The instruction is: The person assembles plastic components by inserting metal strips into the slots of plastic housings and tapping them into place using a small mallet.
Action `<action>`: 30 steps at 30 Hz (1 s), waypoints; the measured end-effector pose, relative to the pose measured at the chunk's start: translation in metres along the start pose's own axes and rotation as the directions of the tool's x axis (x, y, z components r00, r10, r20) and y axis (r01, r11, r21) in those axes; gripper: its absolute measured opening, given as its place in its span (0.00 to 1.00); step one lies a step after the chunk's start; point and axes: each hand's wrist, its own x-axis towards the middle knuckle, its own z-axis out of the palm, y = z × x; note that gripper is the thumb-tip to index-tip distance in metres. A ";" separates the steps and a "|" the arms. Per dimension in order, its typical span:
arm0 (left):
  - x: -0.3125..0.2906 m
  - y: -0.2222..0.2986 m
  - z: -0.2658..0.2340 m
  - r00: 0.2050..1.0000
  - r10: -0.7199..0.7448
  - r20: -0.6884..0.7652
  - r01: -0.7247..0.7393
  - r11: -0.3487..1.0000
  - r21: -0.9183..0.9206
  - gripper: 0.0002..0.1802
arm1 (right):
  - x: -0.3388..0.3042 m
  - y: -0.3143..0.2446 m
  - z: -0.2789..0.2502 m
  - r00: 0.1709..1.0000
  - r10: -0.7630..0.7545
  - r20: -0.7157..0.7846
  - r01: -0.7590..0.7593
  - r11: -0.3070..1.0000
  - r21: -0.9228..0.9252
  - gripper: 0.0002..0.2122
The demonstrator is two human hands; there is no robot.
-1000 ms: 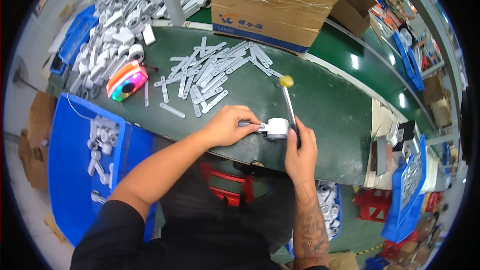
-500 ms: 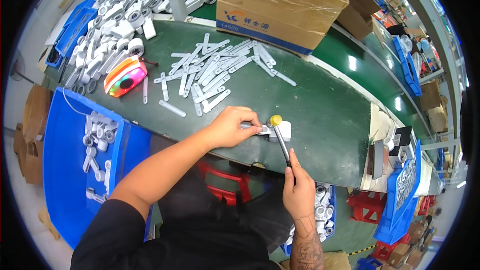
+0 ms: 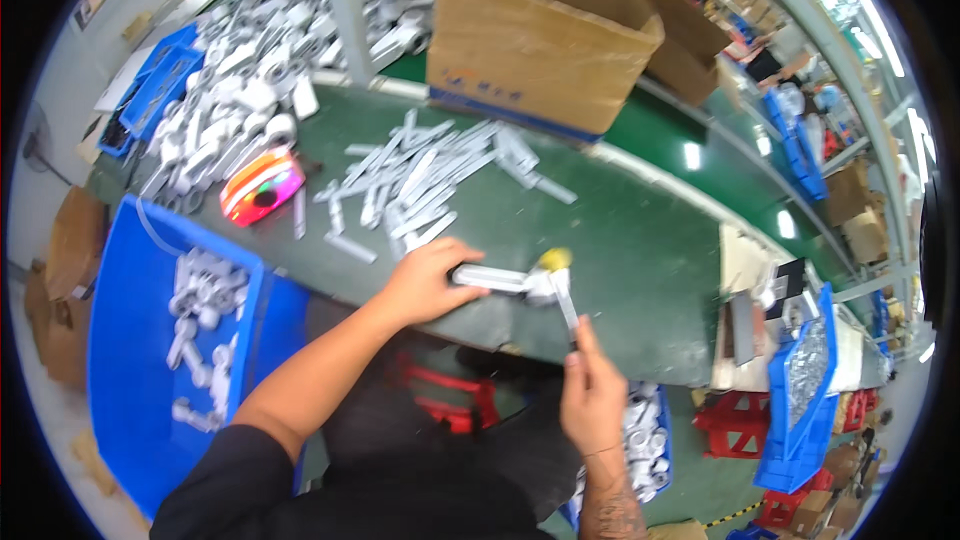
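My right hand [image 3: 594, 390] grips the dark handle of a small hammer with a silver shaft [image 3: 564, 298] and a yellow head [image 3: 555, 259]. That head is right over the jointed end of a white and grey arm-shaped part [image 3: 497, 278], which lies on the green table. My left hand [image 3: 430, 282] is closed at the part's left end, fingers curled by its dark ring. Motion blur hides whether hammer and part touch. Beyond my left hand, many flat grey strips [image 3: 425, 175] lie in a loose heap.
White jointed parts [image 3: 245, 90] are piled at the far left, near a glowing orange device [image 3: 262, 186]. An open cardboard box [image 3: 540, 60] stands at the back. Blue bins hold parts at the left [image 3: 135, 340] and right [image 3: 795, 430]. A post [image 3: 347, 20] rises behind the table.
My left hand has shifted left from the joint to the part's end, uncovering more of the part. The hammer stays over the joint. The whole view has tilted slightly.
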 end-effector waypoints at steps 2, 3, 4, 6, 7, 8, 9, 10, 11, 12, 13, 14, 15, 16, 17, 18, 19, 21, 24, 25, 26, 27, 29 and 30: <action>-0.002 0.000 -0.001 0.997 -0.047 0.062 0.049 0.998 -0.029 0.19 | 0.005 -0.026 -0.014 0.998 -0.027 -0.049 0.029 0.999 0.031 0.22; 0.000 0.001 0.001 0.993 -0.072 0.089 0.078 0.995 -0.068 0.18 | 0.005 -0.031 -0.020 0.998 0.054 -0.024 -0.052 0.998 0.041 0.22; -0.001 0.002 0.002 0.989 -0.094 0.115 0.106 0.988 -0.108 0.17 | 0.005 -0.036 -0.022 1.000 0.016 -0.019 -0.015 1.000 0.007 0.22; -0.003 -0.004 0.008 0.991 -0.079 0.104 0.090 0.990 -0.113 0.17 | 0.005 -0.030 -0.015 0.996 -0.071 -0.052 0.070 0.997 -0.026 0.22; -0.003 -0.006 0.010 0.994 -0.054 0.094 0.065 0.990 -0.122 0.17 | 0.006 -0.024 -0.008 0.996 -0.072 -0.047 0.071 0.997 -0.025 0.22; -0.005 -0.007 0.011 0.994 -0.056 0.094 0.068 0.990 -0.125 0.17 | 0.006 -0.017 0.001 0.997 -0.054 0.053 0.059 0.994 -0.096 0.22; -0.006 -0.008 0.012 0.994 -0.054 0.092 0.065 0.991 -0.120 0.17 | 0.006 -0.012 0.006 0.988 -0.029 0.150 0.054 0.984 -0.168 0.23; -0.007 -0.008 0.013 0.995 -0.052 0.089 0.062 0.991 -0.117 0.17 | 0.005 -0.008 0.008 0.988 -0.027 0.152 0.053 0.984 -0.171 0.23; -0.009 -0.009 0.012 0.994 -0.061 0.086 0.071 0.990 -0.118 0.17 | 0.006 -0.007 0.010 0.982 0.012 0.189 0.030 0.976 -0.216 0.24; -0.010 -0.009 0.012 0.995 -0.054 0.082 0.063 0.991 -0.119 0.17 | 0.007 -0.008 0.011 0.973 0.052 0.223 0.008 0.965 -0.262 0.24; -0.010 -0.010 0.011 0.996 -0.047 0.078 0.056 0.991 -0.120 0.17 | 0.006 -0.010 0.007 0.978 0.043 0.204 0.001 0.977 -0.214 0.24; -0.009 -0.009 0.012 0.996 -0.051 0.077 0.060 0.990 -0.126 0.17 | 0.003 -0.008 0.008 0.977 0.046 0.209 0.001 0.976 -0.219 0.24; -0.007 -0.008 0.013 0.996 -0.051 0.080 0.061 0.990 -0.129 0.17 | 0.000 -0.004 0.012 0.987 0.008 0.162 0.022 0.983 -0.183 0.24; -0.007 -0.007 0.014 0.995 -0.050 0.082 0.060 0.989 -0.132 0.17 | -0.002 -0.001 0.015 0.993 -0.029 0.112 0.046 0.988 -0.148 0.24; -0.008 -0.009 0.014 0.996 -0.053 0.078 0.063 0.989 -0.135 0.17 | -0.001 -0.002 0.018 0.975 0.070 0.209 -0.024 0.977 -0.212 0.24; -0.010 -0.011 0.014 0.995 -0.054 0.078 0.065 0.989 -0.135 0.17 | 0.001 -0.005 0.016 0.975 0.068 0.213 -0.021 0.976 -0.215 0.24; -0.010 -0.013 0.014 0.995 -0.055 0.077 0.065 0.989 -0.136 0.17 | 0.004 -0.009 0.012 0.969 0.065 0.237 -0.012 0.976 -0.219 0.23; -0.010 -0.014 0.014 0.998 -0.047 0.050 0.054 0.990 -0.131 0.18 | 0.012 -0.024 0.004 0.966 0.073 0.250 -0.023 0.980 -0.196 0.23; -0.011 -0.016 0.019 0.998 -0.058 0.019 0.061 0.983 -0.175 0.21 | 0.014 -0.032 0.012 0.993 -0.116 0.000 0.116 0.993 -0.019 0.22; -0.012 -0.018 0.021 0.997 -0.080 0.015 0.081 0.971 -0.227 0.24 | 0.015 -0.036 0.012 0.995 -0.101 0.006 0.101 0.995 0.003 0.23; -0.012 -0.017 0.021 0.997 -0.081 0.014 0.082 0.970 -0.227 0.24 | 0.015 -0.036 0.015 0.995 -0.101 0.008 0.101 0.995 0.003 0.23; -0.012 -0.016 0.022 0.993 -0.116 0.030 0.120 0.960 -0.253 0.26 | 0.015 -0.034 0.020 0.990 -0.085 0.113 0.090 0.995 -0.044 0.23; -0.013 -0.015 0.019 0.987 -0.156 0.045 0.162 0.947 -0.277 0.29 | 0.015 -0.026 0.031 0.940 0.021 0.341 0.058 0.973 -0.221 0.23; -0.012 -0.013 0.015 0.982 -0.178 0.065 0.189 0.943 -0.275 0.29 | 0.015 -0.025 0.032 0.938 0.019 0.346 0.061 0.974 -0.219 0.23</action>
